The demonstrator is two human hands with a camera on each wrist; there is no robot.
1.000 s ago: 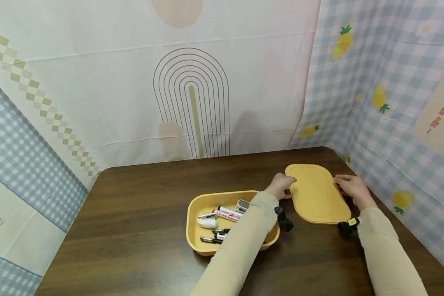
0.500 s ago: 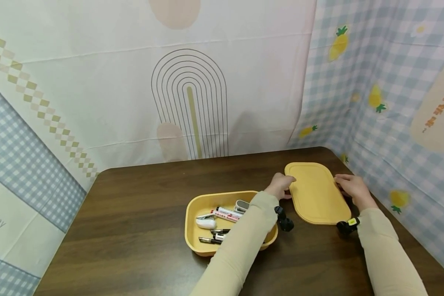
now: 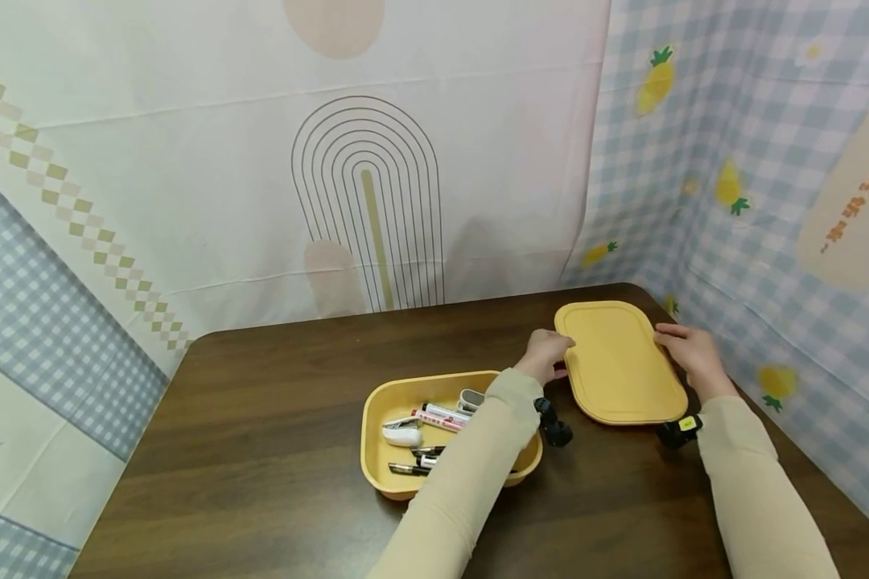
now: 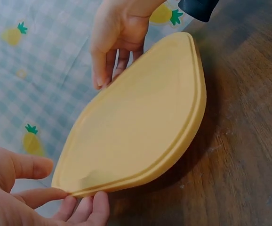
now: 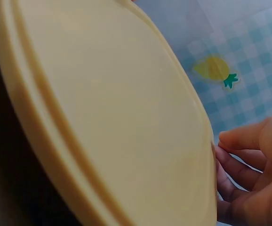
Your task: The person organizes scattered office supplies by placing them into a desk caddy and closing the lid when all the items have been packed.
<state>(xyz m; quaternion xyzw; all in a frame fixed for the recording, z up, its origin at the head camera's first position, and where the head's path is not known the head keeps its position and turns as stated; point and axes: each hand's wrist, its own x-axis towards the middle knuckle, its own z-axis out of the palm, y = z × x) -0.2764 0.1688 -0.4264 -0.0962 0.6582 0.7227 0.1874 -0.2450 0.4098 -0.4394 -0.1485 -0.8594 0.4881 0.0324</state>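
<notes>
A yellow rounded-rectangular lid (image 3: 619, 362) is held between both hands at the table's right side. My left hand (image 3: 545, 354) grips its left edge, fingertips along and under the rim in the left wrist view. My right hand (image 3: 691, 356) holds the opposite edge; in the right wrist view, its thumb and fingers (image 5: 239, 172) meet at the rim. The lid (image 4: 136, 117) appears raised off the tabletop, with a dark shadow beneath it. The matching yellow box (image 3: 387, 398) stands left of the lid, partly hidden by my left forearm.
In the box lie a white stapler-like item (image 3: 402, 435), red-and-white markers (image 3: 438, 418), dark pens (image 3: 407, 469) and a grey-topped oval item (image 3: 471, 400). The brown table (image 3: 261, 434) meets a patterned cloth wall (image 3: 731, 265) on the right.
Both hands have moved the lid slightly up and away in the head view, mostly in the last half second. The box and its contents keep their place on the table.
</notes>
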